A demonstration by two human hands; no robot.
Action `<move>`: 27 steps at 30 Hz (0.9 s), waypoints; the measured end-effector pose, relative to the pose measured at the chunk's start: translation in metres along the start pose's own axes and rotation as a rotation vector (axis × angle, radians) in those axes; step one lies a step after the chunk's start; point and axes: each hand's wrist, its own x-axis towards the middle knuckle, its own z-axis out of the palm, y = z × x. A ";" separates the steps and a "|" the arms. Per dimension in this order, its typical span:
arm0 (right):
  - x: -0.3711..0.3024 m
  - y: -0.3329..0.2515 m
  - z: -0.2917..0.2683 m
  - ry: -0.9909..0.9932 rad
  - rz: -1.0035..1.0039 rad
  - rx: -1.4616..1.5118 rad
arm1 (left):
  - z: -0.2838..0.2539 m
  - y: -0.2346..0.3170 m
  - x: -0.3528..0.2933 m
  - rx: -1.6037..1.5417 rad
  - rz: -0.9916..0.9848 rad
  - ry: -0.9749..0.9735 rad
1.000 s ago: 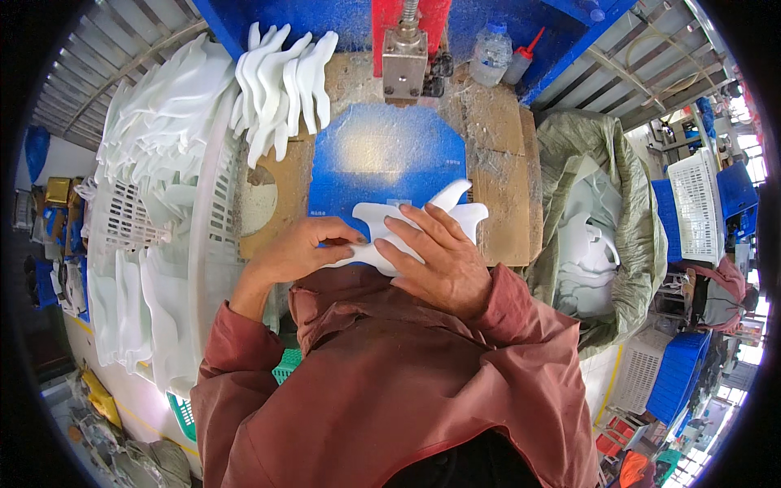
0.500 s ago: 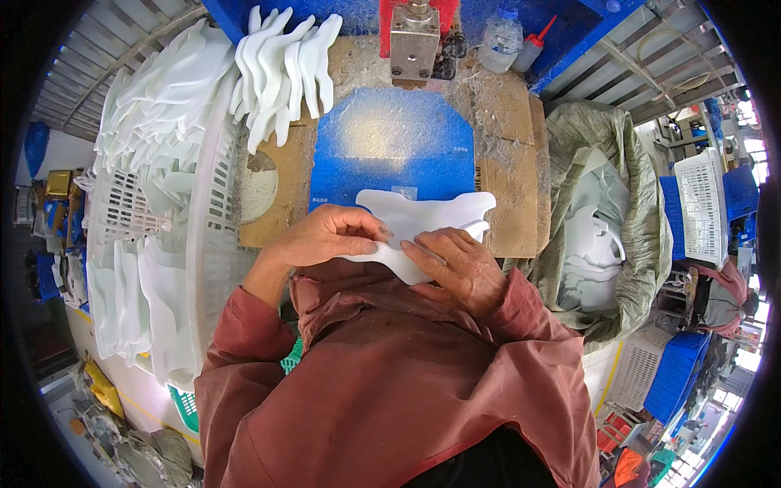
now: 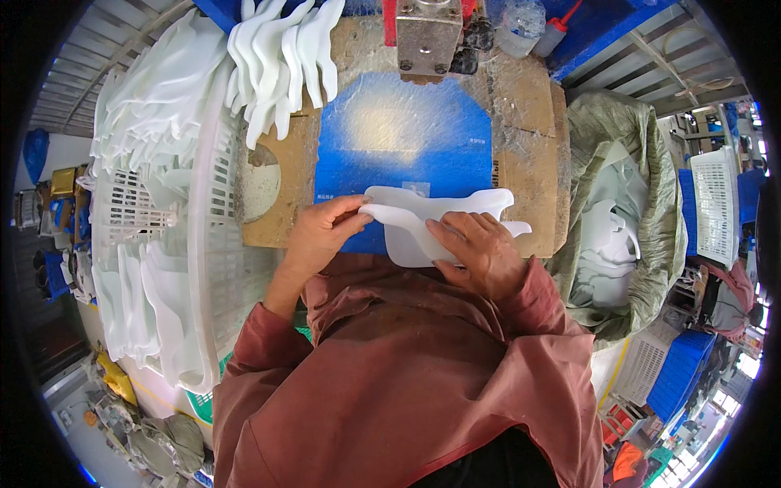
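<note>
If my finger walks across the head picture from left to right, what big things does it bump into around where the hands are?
White basket → left hand → white piece → green sack → white crate. The right hand overlaps the white piece, so it's left out.

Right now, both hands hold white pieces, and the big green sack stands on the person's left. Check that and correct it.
The side is wrong: the head view shows the big green sack on the person's right. The rest stands: the left hand and right hand hold white pieces.
</note>
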 end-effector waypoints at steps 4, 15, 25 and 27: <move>0.009 0.010 -0.001 -0.035 0.008 -0.008 | 0.009 -0.006 0.010 0.137 0.250 0.147; 0.022 0.025 0.009 -0.042 0.035 -0.004 | 0.022 -0.013 0.027 0.304 0.320 0.288; 0.025 0.031 0.015 -0.076 0.052 -0.006 | 0.029 -0.024 0.031 0.488 0.362 0.320; 0.024 0.032 0.016 -0.081 0.056 0.002 | 0.030 -0.024 0.032 0.480 0.362 0.329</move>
